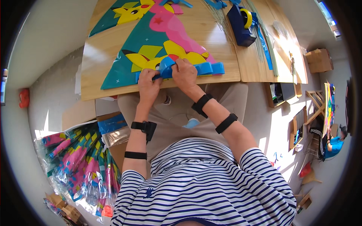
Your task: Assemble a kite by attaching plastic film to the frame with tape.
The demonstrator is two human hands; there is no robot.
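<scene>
A triangular printed plastic sheet (141, 41), green, pink and yellow with a cartoon figure, lies on the wooden table along its near edge. Across the sheet's near side runs a shiny blue plastic strip (203, 68), folded in loops toward the right. My left hand (149, 86) is closed on the strip's left part, fingertips pinching it at the table edge. Just to its right, my right hand (184, 73) also pinches the strip, with a raised blue loop between the two hands. The fingers hide part of the strip and the printed figure.
A blue tape dispenser (241, 28) with a yellow roll stands at the back right, beside thin rods (260, 49) and another blue strip (266, 49). A second printed sheet (113, 17) lies far left. Wrapped printed sheets (81, 158) are heaped lower left. Another person (333, 145) sits far right.
</scene>
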